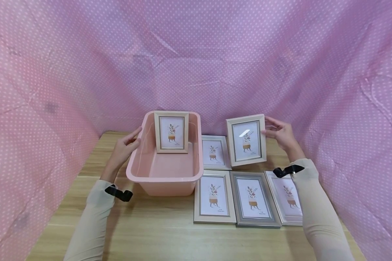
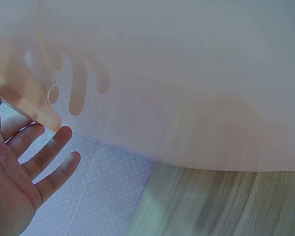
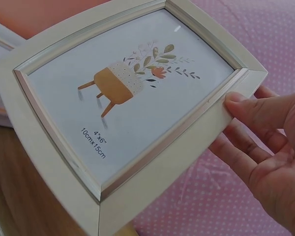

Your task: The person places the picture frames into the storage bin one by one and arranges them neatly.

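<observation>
A cream picture frame (image 3: 137, 177) is tilted up over the back of the table, its plant print facing me. My right hand (image 1: 282, 136) pinches its right edge, the thumb (image 3: 246, 105) on the front and the fingers behind. At the left side of a pink plastic basin (image 1: 164, 179), my left hand (image 1: 121, 150) touches the rim. Its fairly straight fingers (image 2: 49, 152) spread under the lip in the left wrist view, where the thumb is hidden. Inside the basin, another cream picture frame (image 1: 185, 132) leans upright against the back wall.
Several frames lie flat right of the basin: a silvery frame (image 1: 213, 137) behind, a cream frame (image 1: 213, 219) in front, a grey frame (image 1: 258, 223) beside it, and a pale frame (image 1: 292, 220) partly under my right sleeve. Pink dotted cloth (image 1: 196, 65) surrounds the wooden table (image 1: 156, 232).
</observation>
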`<state>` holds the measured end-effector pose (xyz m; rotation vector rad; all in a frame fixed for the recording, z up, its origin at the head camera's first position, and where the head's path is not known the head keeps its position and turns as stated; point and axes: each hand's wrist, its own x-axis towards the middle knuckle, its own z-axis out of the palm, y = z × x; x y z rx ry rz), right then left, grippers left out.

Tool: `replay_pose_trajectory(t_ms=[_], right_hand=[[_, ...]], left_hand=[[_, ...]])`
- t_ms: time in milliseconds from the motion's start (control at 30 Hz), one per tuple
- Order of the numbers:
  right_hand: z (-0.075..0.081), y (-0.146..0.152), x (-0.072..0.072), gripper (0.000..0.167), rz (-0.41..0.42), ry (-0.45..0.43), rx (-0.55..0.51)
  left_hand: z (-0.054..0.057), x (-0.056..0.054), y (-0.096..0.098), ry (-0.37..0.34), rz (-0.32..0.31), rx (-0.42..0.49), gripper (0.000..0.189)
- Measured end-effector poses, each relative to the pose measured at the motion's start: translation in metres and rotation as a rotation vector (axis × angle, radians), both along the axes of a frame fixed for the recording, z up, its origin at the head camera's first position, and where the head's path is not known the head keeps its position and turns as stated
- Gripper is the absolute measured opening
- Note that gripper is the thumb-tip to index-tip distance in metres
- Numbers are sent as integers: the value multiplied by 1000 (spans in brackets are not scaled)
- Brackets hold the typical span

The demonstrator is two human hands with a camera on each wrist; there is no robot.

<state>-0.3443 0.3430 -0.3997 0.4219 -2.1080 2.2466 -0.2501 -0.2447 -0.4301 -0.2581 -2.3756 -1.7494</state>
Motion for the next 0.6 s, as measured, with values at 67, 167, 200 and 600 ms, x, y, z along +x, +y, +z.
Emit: replay_pose_trajectory(t_ms=[67, 167, 200, 600], right_hand=[[3, -3, 0, 62, 10, 9, -5], [9, -8, 0, 62, 23, 19, -35], [11, -10, -1, 62, 25, 27, -40], [30, -31, 6, 59, 81, 102, -117]], left_hand=[[0, 0, -1, 6, -3, 4, 50], [0, 1, -2, 9, -4, 9, 50], [0, 1, -2, 9, -3, 8, 50], [1, 1, -2, -12, 7, 5, 50]])
